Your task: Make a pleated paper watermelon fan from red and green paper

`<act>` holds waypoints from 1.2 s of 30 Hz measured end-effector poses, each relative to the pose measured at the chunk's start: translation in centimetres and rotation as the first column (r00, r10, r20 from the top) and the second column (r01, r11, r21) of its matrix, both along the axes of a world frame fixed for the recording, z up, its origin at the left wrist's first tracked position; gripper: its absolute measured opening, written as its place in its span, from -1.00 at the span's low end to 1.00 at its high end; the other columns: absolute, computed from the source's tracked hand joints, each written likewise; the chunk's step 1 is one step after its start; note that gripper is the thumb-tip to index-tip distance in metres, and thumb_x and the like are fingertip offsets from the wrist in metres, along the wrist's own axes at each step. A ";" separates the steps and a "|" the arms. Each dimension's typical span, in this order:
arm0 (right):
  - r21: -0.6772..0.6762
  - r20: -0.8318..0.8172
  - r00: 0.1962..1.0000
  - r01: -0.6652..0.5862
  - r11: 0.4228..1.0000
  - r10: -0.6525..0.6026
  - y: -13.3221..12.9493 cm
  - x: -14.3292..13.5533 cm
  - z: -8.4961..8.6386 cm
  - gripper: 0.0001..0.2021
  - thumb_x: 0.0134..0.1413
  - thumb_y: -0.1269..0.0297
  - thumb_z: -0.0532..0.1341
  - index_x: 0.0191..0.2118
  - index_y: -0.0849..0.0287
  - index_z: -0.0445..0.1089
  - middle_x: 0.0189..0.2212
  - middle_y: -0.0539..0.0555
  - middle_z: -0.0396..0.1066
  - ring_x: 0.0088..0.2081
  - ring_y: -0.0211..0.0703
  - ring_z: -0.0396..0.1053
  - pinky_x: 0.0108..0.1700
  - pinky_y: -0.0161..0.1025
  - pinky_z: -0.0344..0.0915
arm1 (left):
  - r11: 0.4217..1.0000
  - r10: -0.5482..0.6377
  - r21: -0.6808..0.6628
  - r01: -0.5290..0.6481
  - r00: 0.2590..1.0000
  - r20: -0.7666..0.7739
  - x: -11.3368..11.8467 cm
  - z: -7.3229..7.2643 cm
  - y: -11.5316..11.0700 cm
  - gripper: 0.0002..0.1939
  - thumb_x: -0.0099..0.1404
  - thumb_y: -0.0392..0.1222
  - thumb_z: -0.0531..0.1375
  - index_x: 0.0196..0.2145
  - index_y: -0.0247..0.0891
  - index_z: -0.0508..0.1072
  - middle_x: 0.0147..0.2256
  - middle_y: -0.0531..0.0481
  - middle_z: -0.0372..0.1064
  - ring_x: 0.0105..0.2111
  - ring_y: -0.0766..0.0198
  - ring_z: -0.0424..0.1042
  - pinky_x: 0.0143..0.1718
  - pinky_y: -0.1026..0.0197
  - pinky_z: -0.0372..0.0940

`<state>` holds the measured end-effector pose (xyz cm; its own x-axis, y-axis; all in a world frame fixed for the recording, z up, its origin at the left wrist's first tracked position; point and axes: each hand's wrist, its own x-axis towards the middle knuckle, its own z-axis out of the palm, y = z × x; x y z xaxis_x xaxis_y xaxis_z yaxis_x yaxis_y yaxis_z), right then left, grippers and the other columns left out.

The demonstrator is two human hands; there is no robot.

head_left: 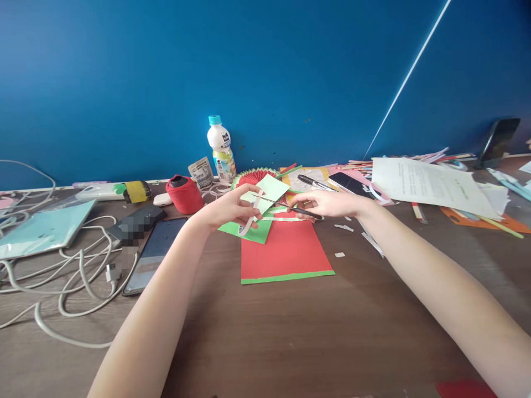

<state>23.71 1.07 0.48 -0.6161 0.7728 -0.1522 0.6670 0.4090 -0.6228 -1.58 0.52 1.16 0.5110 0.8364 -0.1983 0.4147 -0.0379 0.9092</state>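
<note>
My left hand [234,209] is closed with a narrow white strip [248,225] between its fingers, near a pale green sheet [274,189]. In my right hand [326,203] is a slim dark tool [305,211], its thin tip pointing left toward my left hand; what kind of tool it is cannot be made out. Beneath my hands lies a red sheet [282,251] with a green strip along its front edge. A darker green piece [259,232] overlaps its back left corner. Behind the hands a pleated red paper fan [254,177] with green edging is partly hidden.
A bottle [224,152] and a red roll [185,196] stand at the back left. Cables, a phone [155,257] and a light blue packet [47,226] lie left. Paper scraps [340,255], a printed sheet [431,185] and another phone [352,184] are on the right.
</note>
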 end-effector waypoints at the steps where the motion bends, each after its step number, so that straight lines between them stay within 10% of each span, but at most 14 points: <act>1: -0.001 0.001 1.000 0.005 1.000 -0.005 0.0 0.0 0.0 -0.60 -0.01 0.11 0.08 -0.03 0.10 0.32 -0.34 0.06 0.34 -0.35 -0.23 0.24 -0.30 -0.26 0.11 | 1.000 -0.001 0.001 0.001 1.000 0.001 0.0 0.0 0.0 -0.54 0.08 -0.18 0.21 -0.06 -0.12 0.16 -0.42 0.03 0.43 -0.44 0.26 0.45 -0.45 0.24 0.35; 36: -0.020 0.012 1.000 0.000 1.000 0.000 0.9 1.1 -0.4 -0.61 -0.03 0.13 0.14 -0.02 -0.06 0.35 0.01 0.01 0.31 -0.05 -0.04 0.30 -0.13 -0.20 0.25 | 0.999 0.028 0.019 -0.027 0.995 -0.093 0.0 1.3 -1.3 -0.34 0.06 -0.21 0.18 0.10 -0.11 0.03 -0.44 0.06 0.42 -0.51 0.32 0.40 -0.50 0.31 0.27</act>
